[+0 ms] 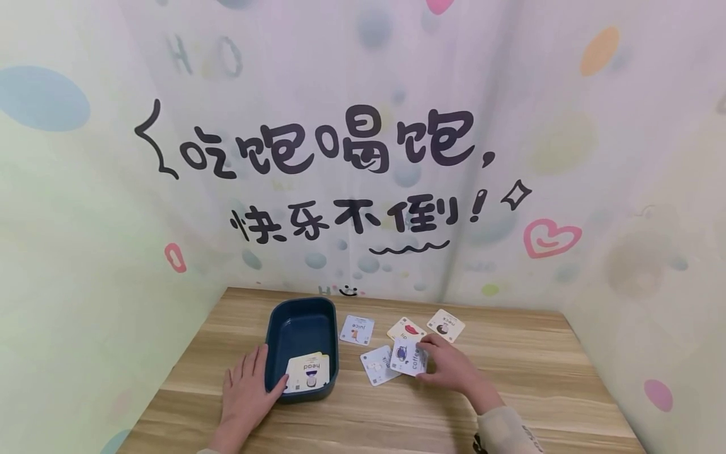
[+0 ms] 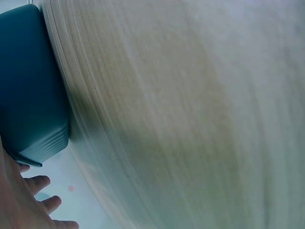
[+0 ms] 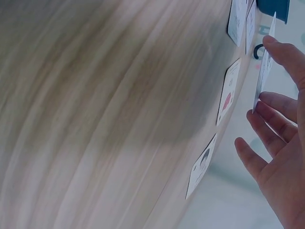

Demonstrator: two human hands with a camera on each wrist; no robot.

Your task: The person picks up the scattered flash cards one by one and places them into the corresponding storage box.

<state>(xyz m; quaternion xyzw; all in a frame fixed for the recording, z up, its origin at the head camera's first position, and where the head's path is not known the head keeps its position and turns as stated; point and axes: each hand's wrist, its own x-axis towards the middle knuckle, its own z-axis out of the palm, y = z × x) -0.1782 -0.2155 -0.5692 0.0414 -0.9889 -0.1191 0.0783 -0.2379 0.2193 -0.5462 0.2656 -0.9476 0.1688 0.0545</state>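
Pinching the "coffee" card [image 1: 409, 357] between thumb and fingers, the right hand [image 1: 448, 367] has it lifted on edge off the wooden table [image 1: 510, 391] near the middle, while the left hand [image 1: 245, 392] lies flat with straight fingers against the near left corner of the dark blue tray [image 1: 301, 328], steadying it. By my reading this is the pick-up step, and the next move calls for carrying the card leftward over the tray's rim to land on the "head" card [image 1: 309, 372] already lying at its near end. Outward toward the far edge, the "juice" card [image 1: 357, 330], a yellow-edged card [image 1: 407, 328], another card [image 1: 445, 325] and one beside the tray [image 1: 377, 366] lie flat.
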